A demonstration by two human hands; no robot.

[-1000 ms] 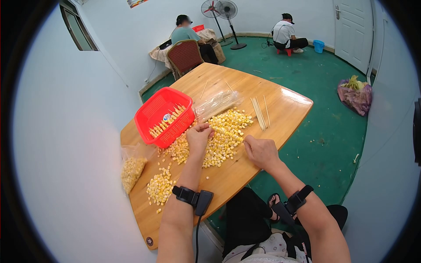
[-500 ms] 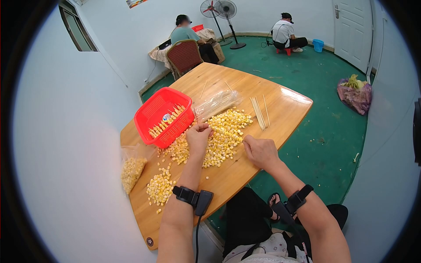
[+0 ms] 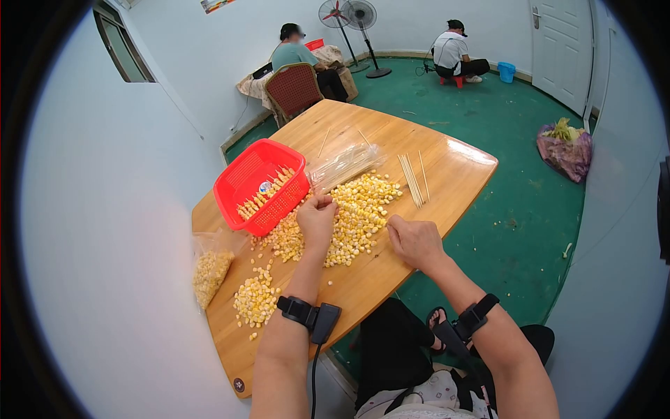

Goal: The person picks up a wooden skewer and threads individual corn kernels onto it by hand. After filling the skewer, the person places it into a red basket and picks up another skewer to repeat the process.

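Yellow corn kernels (image 3: 363,199) lie in a broad heap on the wooden table (image 3: 426,150). My left hand (image 3: 316,222) is over the heap, its thumb and fingers pinched together. Whatever sits in that pinch is too small to make out. To the right of the heap, my right hand (image 3: 417,242) is closed in a fist near the table's edge; its fingers hide what they hold, if anything. Several thin wooden skewers (image 3: 410,181) lie beyond the right hand. A red plastic basket (image 3: 279,209) with threaded corn skewers (image 3: 262,197) stands beyond my left hand.
A plastic bag of skewers (image 3: 345,167) lies behind the heap. At the left are a bag of kernels (image 3: 211,276) and a smaller kernel pile (image 3: 256,300). Two people (image 3: 296,52) sit farther off, near standing fans (image 3: 363,17). A purple bag (image 3: 565,153) rests on the floor.
My left hand and forearm have shifted very slightly to the right, still pinched over the kernels. The right hand stays in place, closed.
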